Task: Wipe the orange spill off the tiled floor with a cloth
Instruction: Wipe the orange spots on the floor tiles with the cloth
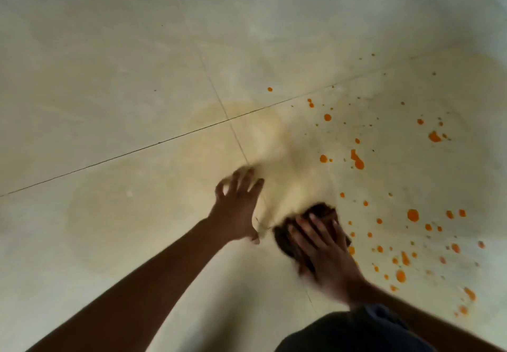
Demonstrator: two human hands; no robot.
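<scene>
Head view: right hand (323,247) presses flat-fingered on the dark cloth (322,210) on the tiled floor (109,77), orange spill (413,215) drops scattered just right of it, nearer this hand; left hand (237,209) splayed on the floor, holding nothing.

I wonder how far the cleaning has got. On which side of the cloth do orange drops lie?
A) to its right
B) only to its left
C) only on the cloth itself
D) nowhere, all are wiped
A: the drops are scattered to the right of the cloth, and to its left there is only a pale smear.
</scene>
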